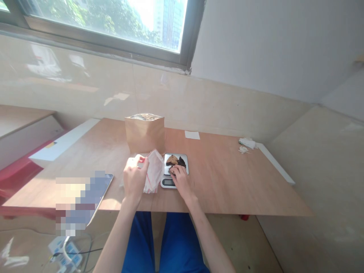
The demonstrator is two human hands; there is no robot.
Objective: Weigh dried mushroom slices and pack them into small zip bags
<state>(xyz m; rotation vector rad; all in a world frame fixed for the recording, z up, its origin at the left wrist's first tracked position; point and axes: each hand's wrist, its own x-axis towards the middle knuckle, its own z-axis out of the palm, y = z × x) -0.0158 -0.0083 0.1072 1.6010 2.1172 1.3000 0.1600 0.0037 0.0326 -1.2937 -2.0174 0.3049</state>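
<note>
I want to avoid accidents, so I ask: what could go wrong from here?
The right hand touches the pieces on the scale; pressing could skew its reading. The plastic bag in the left hand is close beside the scale and might brush it. The paper bag stands open just behind; a bump might tip it.

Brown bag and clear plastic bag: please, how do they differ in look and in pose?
The brown bag is opaque, with a shiny silver inside; the plastic bag is thin, whitish and see-through, with red lines.
The brown bag stands upright on the table, mouth open, untouched; the plastic bag is limp, pinched by the left hand.
Both are bags.
</note>
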